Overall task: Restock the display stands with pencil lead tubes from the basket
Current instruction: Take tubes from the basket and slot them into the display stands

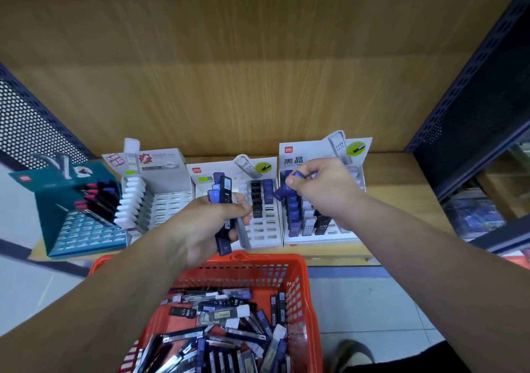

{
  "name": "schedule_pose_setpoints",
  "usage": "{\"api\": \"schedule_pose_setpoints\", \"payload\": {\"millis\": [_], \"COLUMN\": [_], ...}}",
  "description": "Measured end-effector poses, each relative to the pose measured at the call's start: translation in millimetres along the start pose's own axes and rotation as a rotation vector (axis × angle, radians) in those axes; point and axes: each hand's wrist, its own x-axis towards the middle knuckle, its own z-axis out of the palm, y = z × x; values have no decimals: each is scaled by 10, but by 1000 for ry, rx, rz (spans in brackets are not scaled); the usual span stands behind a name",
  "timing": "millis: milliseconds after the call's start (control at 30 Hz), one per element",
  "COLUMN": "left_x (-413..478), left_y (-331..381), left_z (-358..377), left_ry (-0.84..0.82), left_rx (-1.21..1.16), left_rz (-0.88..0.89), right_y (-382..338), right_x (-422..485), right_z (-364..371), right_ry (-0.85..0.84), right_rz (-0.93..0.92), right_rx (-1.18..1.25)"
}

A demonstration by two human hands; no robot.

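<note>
My left hand (212, 223) grips a bundle of several dark and purple-capped lead tubes (221, 194), held upright in front of the middle white display stand (258, 232). Over the right white display stand (355, 229), my right hand (321, 186) pinches one purple-capped tube (284, 190) above its left column of purple tubes. Below my arms, the orange basket (298, 281) holds a loose pile of several more tubes (229, 315).
A teal stand (71, 229) with pink and blue items and another white stand (169, 197) with white-capped tubes sit to the left on the wooden shelf (401, 192). Dark perforated metal panels (473, 100) flank the shelf. A shoe (352, 352) shows on the tiled floor.
</note>
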Motion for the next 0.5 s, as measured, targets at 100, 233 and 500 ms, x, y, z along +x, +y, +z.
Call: {"api": "schedule_pose_setpoints", "payload": {"millis": [100, 233, 500], "left_x": [-7, 26, 101], "left_y": [-71, -111, -114], "left_z": [-67, -128, -203], "left_ry": [42, 18, -18], "left_rx": [-51, -57, -160], "left_rz": [-25, -37, -48], "right_y": [-24, 31, 99], "right_x": [124, 327, 435], "right_z": [173, 317, 466], "right_ry": [-91, -80, -64], "right_rz": [-46, -111, -195], "right_rx": [-230, -411, -554]}}
